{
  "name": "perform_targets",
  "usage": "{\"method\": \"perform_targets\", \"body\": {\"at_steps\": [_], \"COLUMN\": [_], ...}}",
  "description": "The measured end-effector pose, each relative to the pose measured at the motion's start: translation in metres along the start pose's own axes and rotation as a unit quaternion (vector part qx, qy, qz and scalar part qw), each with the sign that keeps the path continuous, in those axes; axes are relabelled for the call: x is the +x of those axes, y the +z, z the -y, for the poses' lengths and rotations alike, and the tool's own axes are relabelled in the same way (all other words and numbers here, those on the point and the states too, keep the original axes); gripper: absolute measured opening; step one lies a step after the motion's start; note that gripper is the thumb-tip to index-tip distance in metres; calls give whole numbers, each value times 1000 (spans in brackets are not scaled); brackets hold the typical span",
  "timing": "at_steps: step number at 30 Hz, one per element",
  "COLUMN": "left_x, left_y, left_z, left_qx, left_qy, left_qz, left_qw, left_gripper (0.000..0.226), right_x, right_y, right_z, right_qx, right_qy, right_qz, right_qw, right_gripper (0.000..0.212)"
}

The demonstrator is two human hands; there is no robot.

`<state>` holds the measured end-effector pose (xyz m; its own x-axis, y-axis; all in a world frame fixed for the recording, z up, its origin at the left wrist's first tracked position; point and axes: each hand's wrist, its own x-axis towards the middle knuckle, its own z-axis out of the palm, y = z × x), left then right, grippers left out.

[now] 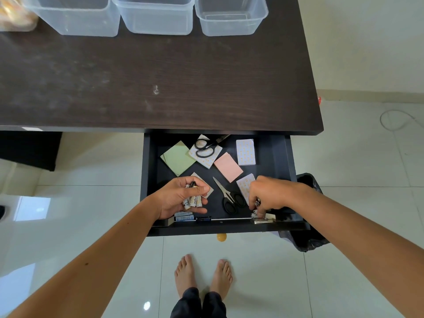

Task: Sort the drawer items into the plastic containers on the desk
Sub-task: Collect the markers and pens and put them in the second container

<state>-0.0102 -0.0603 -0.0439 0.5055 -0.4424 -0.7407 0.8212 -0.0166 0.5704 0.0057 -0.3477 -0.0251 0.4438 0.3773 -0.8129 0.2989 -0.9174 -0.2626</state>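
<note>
The dark drawer [275, 157] is pulled out under the desk. My left hand [181, 198] holds several batteries [193, 199] over its front left part. At the front right corner my right hand [268, 196] pinches another battery [258, 201]. Inside lie a green sticky pad [177, 158], a pink pad [228, 166], patterned pads [246, 152], scissors [207, 148] at the back and more scissors [229, 196] between my hands. Three plastic containers [158, 14] stand along the far edge of the desk [160, 83].
A stapler [262, 220], a pen [203, 218] and a small box [183, 216] lie along the drawer's front wall. A black bin bag [307, 239] stands right of the drawer. My bare feet [204, 274] are on the tiled floor. A blurred bag [13, 14] is at the desk's far left.
</note>
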Motion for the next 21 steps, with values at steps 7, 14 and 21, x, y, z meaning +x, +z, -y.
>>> {"method": "perform_targets", "body": {"at_steps": [7,14,21], "left_x": [-1,1,0], "left_y": [0,0,0], "left_z": [0,0,1], "left_qx": [-2,-5,-7], "left_qy": [0,-2,-2], "left_qz": [2,3,2], "left_qw": [1000,1000,1000], "left_gripper": [14,8,8], "right_x": [0,-7,-6], "right_y": [7,7,6], "right_z": [1,-4,-2], "right_qx": [-12,-1,17], "right_qy": [-33,-38,-43], "right_qz": [-15,-23,-2], "right_qw": [999,999,999], "right_gripper": [21,16,23]}}
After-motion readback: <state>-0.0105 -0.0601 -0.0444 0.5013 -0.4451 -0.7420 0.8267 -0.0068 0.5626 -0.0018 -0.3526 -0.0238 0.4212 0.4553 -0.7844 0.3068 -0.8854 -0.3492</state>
